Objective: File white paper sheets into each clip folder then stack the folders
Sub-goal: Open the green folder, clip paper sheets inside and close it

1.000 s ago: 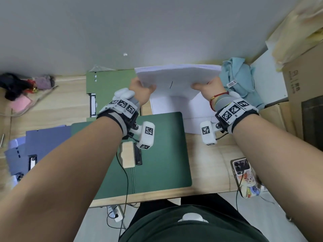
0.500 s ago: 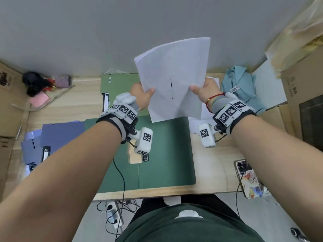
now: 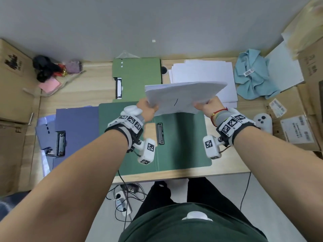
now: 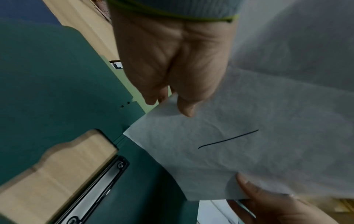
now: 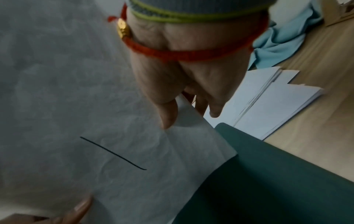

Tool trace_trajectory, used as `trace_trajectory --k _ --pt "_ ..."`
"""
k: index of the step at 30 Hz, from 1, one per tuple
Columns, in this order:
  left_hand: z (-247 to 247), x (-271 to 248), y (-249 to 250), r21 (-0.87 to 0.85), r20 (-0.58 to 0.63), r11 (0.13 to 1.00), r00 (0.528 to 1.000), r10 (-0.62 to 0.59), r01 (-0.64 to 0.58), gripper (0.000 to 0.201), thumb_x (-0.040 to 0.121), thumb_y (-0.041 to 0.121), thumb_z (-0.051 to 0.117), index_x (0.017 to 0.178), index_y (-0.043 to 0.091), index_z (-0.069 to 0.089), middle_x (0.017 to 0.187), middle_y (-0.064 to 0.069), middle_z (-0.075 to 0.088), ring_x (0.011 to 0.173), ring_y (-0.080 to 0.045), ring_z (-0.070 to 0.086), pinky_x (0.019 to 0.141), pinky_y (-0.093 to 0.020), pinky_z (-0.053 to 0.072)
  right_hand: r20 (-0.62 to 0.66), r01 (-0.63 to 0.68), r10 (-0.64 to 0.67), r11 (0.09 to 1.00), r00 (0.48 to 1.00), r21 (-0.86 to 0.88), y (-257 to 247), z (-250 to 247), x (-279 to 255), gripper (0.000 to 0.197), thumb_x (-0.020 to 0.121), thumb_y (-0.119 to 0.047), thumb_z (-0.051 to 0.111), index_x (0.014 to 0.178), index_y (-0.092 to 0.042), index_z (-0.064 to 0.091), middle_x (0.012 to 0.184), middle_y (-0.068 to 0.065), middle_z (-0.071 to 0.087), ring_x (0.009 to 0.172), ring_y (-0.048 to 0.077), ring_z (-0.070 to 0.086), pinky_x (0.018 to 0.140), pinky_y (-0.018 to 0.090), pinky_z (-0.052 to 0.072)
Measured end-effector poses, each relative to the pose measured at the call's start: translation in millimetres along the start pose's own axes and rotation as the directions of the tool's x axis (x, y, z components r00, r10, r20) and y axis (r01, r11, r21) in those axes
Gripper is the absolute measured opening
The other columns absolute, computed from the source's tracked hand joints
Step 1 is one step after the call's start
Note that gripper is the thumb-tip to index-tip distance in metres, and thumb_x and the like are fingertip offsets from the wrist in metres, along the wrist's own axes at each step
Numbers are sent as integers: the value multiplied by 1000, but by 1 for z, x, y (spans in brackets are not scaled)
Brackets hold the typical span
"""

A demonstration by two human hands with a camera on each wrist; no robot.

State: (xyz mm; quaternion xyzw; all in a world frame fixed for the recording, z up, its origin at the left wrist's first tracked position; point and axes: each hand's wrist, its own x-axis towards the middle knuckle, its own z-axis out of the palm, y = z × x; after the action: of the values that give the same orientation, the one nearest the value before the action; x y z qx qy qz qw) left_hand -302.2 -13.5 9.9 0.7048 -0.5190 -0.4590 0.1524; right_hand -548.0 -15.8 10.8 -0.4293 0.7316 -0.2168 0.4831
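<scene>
A white paper sheet with a short black pen line hangs in the air above the open dark green clip folder. My left hand pinches its left edge and my right hand pinches its right edge. The wrist views show the sheet with a thumb on top and fingers beneath. The folder's black metal clip lies bare beside a wood-coloured cutout. A stack of white sheets sits at the back right. A light green folder lies behind, a purple folder to the left.
A crumpled light blue cloth lies right of the paper stack. Cardboard boxes stand at the right, another box at the left. A white controller rests near my right wrist. Dark and pink items sit at the back left.
The sheet, held upright half a second ago, has tipped down toward flat and lowered over the dark green folder. Both hands keep their pinch on its edges.
</scene>
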Motion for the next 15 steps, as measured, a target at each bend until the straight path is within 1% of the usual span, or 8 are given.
trace_trajectory --k 2,4,6,8,11,12,14,15 --pt "2 -1 5 -6 -22 1000 1000 -8 7 32 97 19 57 121 0 62 110 -12 66 90 -21 57 77 -27 42 -19 10 -10 1000 1000 11 -4 -3 -2 39 83 -20 75 117 -3 66 107 5 71 98 20 66 93 30 49" --pt "4 -3 8 -8 -54 1000 999 0 0 34 98 25 56 121 0 63 115 -15 67 100 -28 63 82 -30 43 -31 31 -31 999 999 12 -8 -4 -8 37 84 -18 74 116 -2 66 105 6 70 97 22 67 93 32 50" --pt "4 -3 11 1 -105 1000 994 -16 17 41 98 32 56 119 -2 62 118 -19 66 106 -34 63 86 -34 46 -2 53 -53 997 999 -54 -14 -4 -12 32 87 -17 69 116 -3 64 103 4 67 94 21 64 85 28 48" --pt "1 -7 11 23 -126 999 991 -44 47 50 98 39 55 122 -4 59 118 -20 65 108 -36 62 90 -40 48 39 67 -62 988 997 -140 -22 -2 -19 30 89 -18 66 116 -4 63 102 5 64 91 22 61 78 28 46" --pt "-1 -11 1 37 -108 996 991 -77 81 55 98 43 52 123 -6 56 119 -21 63 109 -38 61 95 -47 48 107 11 10 980 994 -199 -25 2 -16 42 85 -32 70 114 -4 58 98 7 63 83 26 60 67 28 47" --pt "0 -15 -2 38 -96 994 990 -99 103 58 97 44 52 122 -8 56 119 -24 62 110 -41 60 94 -49 48 126 -14 40 978 991 -206 -25 3 -19 52 82 -41 71 116 -5 56 100 6 64 84 25 60 70 30 50" --pt "6 -21 -10 45 -70 989 988 -134 138 59 97 44 53 120 -11 56 118 -29 62 109 -44 60 89 -47 49 148 -53 95 961 984 -270 -17 2 -17 73 76 -56 70 129 -7 53 118 5 62 103 27 61 90 38 50" --pt "12 -24 -15 43 -52 989 989 -139 141 56 97 43 53 118 -9 58 113 -25 64 104 -41 63 85 -42 49 157 -70 124 948 980 -311 -10 0 -18 78 77 -58 68 134 -8 49 126 6 59 112 29 58 97 40 47"
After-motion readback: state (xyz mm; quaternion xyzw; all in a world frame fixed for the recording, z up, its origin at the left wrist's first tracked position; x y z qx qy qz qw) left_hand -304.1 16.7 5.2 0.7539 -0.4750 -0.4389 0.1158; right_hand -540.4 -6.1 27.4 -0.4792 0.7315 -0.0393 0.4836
